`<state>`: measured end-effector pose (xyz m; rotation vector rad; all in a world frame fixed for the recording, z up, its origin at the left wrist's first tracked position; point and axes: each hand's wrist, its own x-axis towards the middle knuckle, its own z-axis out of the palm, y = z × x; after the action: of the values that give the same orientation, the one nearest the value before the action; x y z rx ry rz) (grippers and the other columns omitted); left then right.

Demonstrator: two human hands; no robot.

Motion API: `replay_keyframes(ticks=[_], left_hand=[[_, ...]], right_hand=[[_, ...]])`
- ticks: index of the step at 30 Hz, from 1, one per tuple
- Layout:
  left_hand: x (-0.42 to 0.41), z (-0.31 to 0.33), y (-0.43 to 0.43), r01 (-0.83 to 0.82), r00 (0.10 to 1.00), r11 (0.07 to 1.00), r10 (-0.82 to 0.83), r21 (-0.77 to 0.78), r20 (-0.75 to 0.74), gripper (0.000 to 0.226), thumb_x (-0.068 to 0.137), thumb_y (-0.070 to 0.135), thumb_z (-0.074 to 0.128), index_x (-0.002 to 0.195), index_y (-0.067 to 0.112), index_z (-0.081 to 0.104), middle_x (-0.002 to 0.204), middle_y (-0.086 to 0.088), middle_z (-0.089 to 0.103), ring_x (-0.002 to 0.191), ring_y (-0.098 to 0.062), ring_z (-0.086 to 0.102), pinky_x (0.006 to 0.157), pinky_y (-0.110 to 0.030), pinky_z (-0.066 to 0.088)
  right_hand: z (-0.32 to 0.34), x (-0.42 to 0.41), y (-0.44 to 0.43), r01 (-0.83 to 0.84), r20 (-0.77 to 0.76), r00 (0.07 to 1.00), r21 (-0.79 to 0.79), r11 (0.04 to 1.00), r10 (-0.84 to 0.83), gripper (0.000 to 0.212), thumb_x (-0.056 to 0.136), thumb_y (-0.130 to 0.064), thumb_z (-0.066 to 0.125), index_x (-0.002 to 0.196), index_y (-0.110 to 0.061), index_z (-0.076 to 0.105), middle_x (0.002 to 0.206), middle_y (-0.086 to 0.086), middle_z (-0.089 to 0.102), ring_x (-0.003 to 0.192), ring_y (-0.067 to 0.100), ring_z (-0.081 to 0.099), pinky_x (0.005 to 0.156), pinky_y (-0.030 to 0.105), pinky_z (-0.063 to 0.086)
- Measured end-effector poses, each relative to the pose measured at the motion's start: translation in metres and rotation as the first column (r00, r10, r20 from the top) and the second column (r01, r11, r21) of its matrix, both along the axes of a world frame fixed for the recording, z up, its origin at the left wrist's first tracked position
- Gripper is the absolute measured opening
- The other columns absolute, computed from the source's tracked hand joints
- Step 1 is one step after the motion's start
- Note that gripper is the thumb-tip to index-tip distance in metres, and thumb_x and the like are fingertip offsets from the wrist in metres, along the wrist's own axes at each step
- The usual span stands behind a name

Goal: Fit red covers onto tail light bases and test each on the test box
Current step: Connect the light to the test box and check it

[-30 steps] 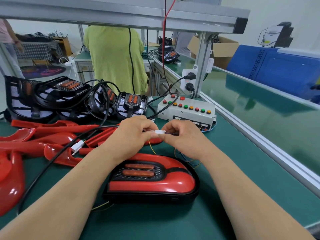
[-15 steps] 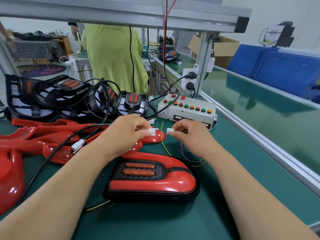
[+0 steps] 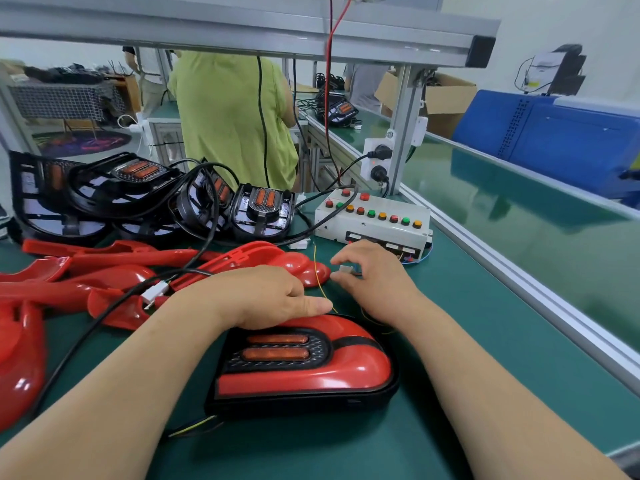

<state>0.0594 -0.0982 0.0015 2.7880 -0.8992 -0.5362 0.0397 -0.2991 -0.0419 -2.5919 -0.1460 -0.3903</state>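
An assembled tail light (image 3: 311, 372), red cover on a black base, lies on the green mat right in front of me. My left hand (image 3: 263, 296) lies curled over its far edge, thumb stretched out to the right. A thin yellow wire (image 3: 320, 282) rises from beside that thumb. My right hand (image 3: 377, 282) hovers just beyond the light and pinches a small white connector (image 3: 345, 270) between thumb and fingertips. The white test box (image 3: 374, 225), with red, green and orange buttons, sits behind my right hand.
Loose red covers (image 3: 114, 271) lie piled at the left, with bare black bases (image 3: 145, 195) and tangled black cables behind them. A black cable with a white plug (image 3: 156, 292) crosses the covers. An aluminium rail (image 3: 519, 282) borders the mat on the right. A person in a green shirt (image 3: 228, 116) stands beyond the bench.
The two white connectors, joined a second ago, were pulled apart. My left hand dropped onto the tail light's far edge; my right hand stays near the test box with its connector.
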Motion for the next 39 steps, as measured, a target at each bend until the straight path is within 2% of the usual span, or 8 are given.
replay_keyframes(ticks=[6, 14, 18, 23, 27, 32, 35, 39], left_hand=[[-0.003, 0.006, -0.002, -0.011, 1.0, 1.0, 0.011, 0.028, -0.021, 0.086, 0.047, 0.098, 0.02, 0.064, 0.02, 0.052, 0.064, 0.008, 0.048, 0.058, -0.011, 0.046, 0.057, -0.029, 0.034], [0.002, 0.014, 0.005, -0.175, 0.979, 0.971, 0.154, -0.163, -0.137, 0.072, 0.048, 0.091, 0.049, 0.057, 0.02, 0.041, 0.052, 0.01, 0.035, 0.045, -0.009, 0.034, 0.053, -0.027, 0.031], [0.008, 0.015, 0.014, -0.355, 0.928, 0.859, 0.277, -0.368, -0.248, 0.073, 0.049, 0.083, 0.062, 0.061, 0.011, 0.07, 0.059, 0.007, 0.069, 0.054, -0.009, 0.064, 0.06, -0.027, 0.052], [0.016, 0.022, 0.032, -0.547, 0.837, 0.53, 0.336, -0.648, -0.432, 0.078, 0.046, 0.074, 0.074, 0.083, 0.005, 0.078, 0.079, -0.016, 0.076, 0.065, -0.029, 0.073, 0.067, -0.039, 0.061], [0.027, 0.015, 0.03, -0.528, 0.779, 0.213, 0.508, -0.822, -0.368, 0.073, 0.054, 0.076, 0.074, 0.068, 0.006, 0.065, 0.062, -0.013, 0.065, 0.054, -0.022, 0.059, 0.058, -0.041, 0.053], [0.025, 0.008, 0.019, -0.409, 0.78, 0.176, 0.577, -0.895, -0.243, 0.059, 0.059, 0.081, 0.064, 0.066, 0.022, 0.063, 0.049, 0.014, 0.059, 0.043, -0.003, 0.054, 0.054, -0.029, 0.044], [0.024, 0.012, 0.016, -0.381, 0.84, 0.217, 0.488, -0.899, -0.238, 0.061, 0.08, 0.07, 0.054, 0.074, 0.009, 0.056, 0.062, 0.005, 0.057, 0.056, -0.013, 0.051, 0.058, -0.032, 0.043], [0.022, 0.019, 0.019, -0.481, 0.869, 0.047, 0.154, -0.875, -0.469, 0.026, 0.1, 0.02, 0.05, 0.101, 0.01, 0.074, 0.096, -0.01, 0.074, 0.079, -0.026, 0.069, 0.074, -0.042, 0.059]], right_hand=[[0.0, 0.001, 0.001, -0.007, 0.017, 1.0, 0.017, 1.0, 0.007, 0.021, 0.091, -0.024, 0.068, 0.111, -0.016, 0.071, 0.121, 0.001, 0.062, 0.118, 0.016, 0.051, 0.1, 0.024, 0.035], [0.0, -0.001, 0.002, -0.004, 0.033, 0.999, 0.224, 0.975, -0.003, 0.012, 0.09, -0.018, 0.069, 0.101, -0.019, 0.072, 0.113, -0.005, 0.063, 0.107, 0.01, 0.056, 0.094, 0.025, 0.046], [0.004, 0.001, -0.002, 0.049, 0.015, 0.998, 0.368, 0.928, -0.059, 0.011, 0.091, -0.018, 0.067, 0.089, -0.028, 0.07, 0.098, -0.014, 0.065, 0.095, 0.002, 0.059, 0.084, 0.013, 0.043], [0.01, 0.0, 0.004, 0.047, -0.026, 0.998, 0.856, 0.515, -0.049, 0.024, 0.095, -0.02, 0.062, 0.073, -0.02, 0.072, 0.071, 0.0, 0.069, 0.065, 0.013, 0.06, 0.064, 0.028, 0.052], [0.014, -0.005, 0.016, -0.04, -0.021, 0.935, 0.986, 0.165, 0.355, 0.055, 0.088, -0.062, 0.046, 0.103, -0.014, 0.067, 0.092, 0.004, 0.07, 0.079, 0.014, 0.066, 0.07, 0.026, 0.057], [0.008, -0.012, 0.041, -0.084, -0.014, 0.842, 0.984, 0.156, 0.54, 0.103, 0.053, -0.056, 0.089, 0.136, -0.006, 0.053, 0.131, 0.012, 0.064, 0.118, 0.023, 0.062, 0.097, 0.037, 0.054], [0.007, -0.011, 0.038, -0.064, 0.052, 0.849, 0.998, 0.005, 0.525, 0.088, 0.052, -0.047, 0.094, 0.125, -0.008, 0.063, 0.126, 0.014, 0.067, 0.114, 0.025, 0.064, 0.098, 0.04, 0.054], [0.009, -0.01, 0.029, -0.062, 0.151, 0.802, 0.983, -0.171, 0.578, 0.069, 0.063, -0.038, 0.09, 0.121, -0.008, 0.069, 0.129, 0.016, 0.065, 0.117, 0.027, 0.064, 0.096, 0.042, 0.054]])
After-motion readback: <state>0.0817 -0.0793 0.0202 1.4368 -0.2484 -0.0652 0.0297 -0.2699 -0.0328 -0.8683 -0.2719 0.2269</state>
